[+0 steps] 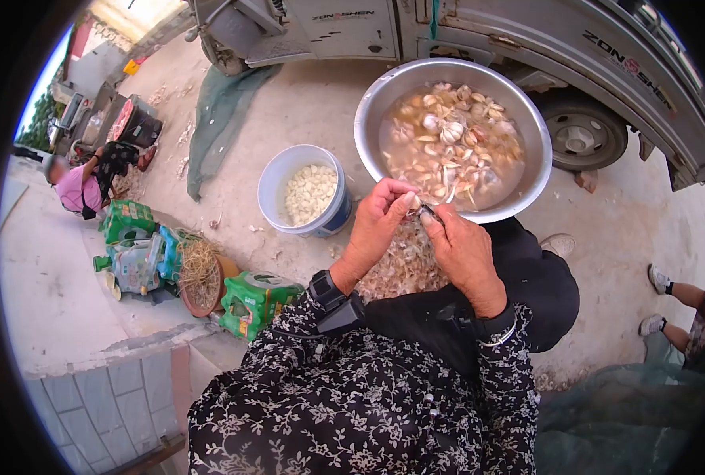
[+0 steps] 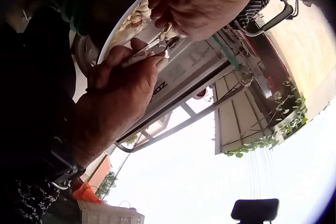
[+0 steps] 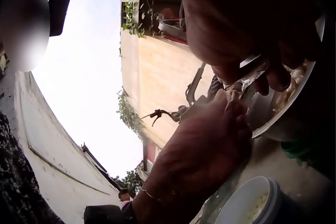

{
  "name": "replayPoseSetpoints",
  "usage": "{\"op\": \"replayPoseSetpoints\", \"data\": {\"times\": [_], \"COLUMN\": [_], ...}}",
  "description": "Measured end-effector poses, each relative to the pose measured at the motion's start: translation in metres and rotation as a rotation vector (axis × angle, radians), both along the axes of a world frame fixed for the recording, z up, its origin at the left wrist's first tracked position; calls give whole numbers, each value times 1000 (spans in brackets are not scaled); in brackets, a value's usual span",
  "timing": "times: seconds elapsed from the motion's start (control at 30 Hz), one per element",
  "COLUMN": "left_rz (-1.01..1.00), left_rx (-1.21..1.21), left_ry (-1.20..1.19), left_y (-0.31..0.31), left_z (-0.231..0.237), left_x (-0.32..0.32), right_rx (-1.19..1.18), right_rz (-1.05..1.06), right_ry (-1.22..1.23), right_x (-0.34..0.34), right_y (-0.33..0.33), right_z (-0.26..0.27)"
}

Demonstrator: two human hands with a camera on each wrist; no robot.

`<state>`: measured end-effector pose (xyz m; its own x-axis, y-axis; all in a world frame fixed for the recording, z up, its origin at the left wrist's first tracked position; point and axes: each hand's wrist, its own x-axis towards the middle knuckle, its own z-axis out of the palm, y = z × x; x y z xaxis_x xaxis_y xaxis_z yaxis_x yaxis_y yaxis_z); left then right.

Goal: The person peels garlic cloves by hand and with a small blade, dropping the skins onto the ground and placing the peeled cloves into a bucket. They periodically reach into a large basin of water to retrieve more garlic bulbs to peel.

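In the head view my left hand (image 1: 381, 226) pinches a pale garlic clove (image 1: 413, 203) between thumb and fingertips. My right hand (image 1: 465, 255) is curled round a small knife (image 1: 429, 212), its tip close to the clove. Both hands meet over a heap of garlic skins (image 1: 404, 265), at the near rim of a metal basin (image 1: 363, 119) of water with garlic (image 1: 451, 131) in it. In the left wrist view the knife (image 2: 142, 55) shows in the right hand (image 2: 118, 95); the left hand (image 2: 207, 3) is beside it. The clove is partly hidden by fingers.
A white bucket (image 1: 267, 190) with peeled cloves (image 1: 311, 193) stands left of the basin. Wrapped green bottle packs (image 1: 257, 301) and a brown pot (image 1: 224, 273) are at the left. A grey vehicle (image 1: 463, 24) stands behind. One person (image 1: 79, 186) sits far left; another's legs (image 1: 680, 301) show at right.
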<state>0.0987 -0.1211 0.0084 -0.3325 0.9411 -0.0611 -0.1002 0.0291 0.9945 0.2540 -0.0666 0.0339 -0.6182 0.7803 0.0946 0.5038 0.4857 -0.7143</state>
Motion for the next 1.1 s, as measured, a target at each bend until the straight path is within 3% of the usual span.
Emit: {"op": "replayPoseSetpoints", "data": {"times": [0.17,0.23,0.27,0.33,0.43,0.53,0.67,0.73,0.83,0.93,1.1], "left_rz": [18,-94,-93,-287,-365,-206,-242,-230,-137,-85,-174], "left_rx": [-32,-95,-95,-133,-83,-123,-121,-145,-156,-121,-86], "left_ry": [-135,-575,-574,-1040,-1146,-1049,-985,-604,-693,-611,-625], "left_y": [1,4,3,2,2,2,-2,-3,-3,-3,-5], "left_z": [-4,-7,-10,-16,-18,-11,-1,-3,-4,-19,-25], "left_x": [-2,-6,-9,-13,-14,-10,-8,-10,-9,-10,-16], "right_rx": [26,27,29,33,100,134,124,109,79,42,26], "right_rz": [22,34,30,27,-23,-28,-27,-20,95,221,278], "right_ry": [32,49,73,100,-10,15,20,28,-31,-191,-258], "right_x": [2,2,2,4,8,9,8,8,11,15,12], "right_y": [1,0,-1,0,0,0,0,-1,0,0,-2], "right_z": [-7,-6,-6,-7,-11,-12,-10,-8,-5,-2,0]}}
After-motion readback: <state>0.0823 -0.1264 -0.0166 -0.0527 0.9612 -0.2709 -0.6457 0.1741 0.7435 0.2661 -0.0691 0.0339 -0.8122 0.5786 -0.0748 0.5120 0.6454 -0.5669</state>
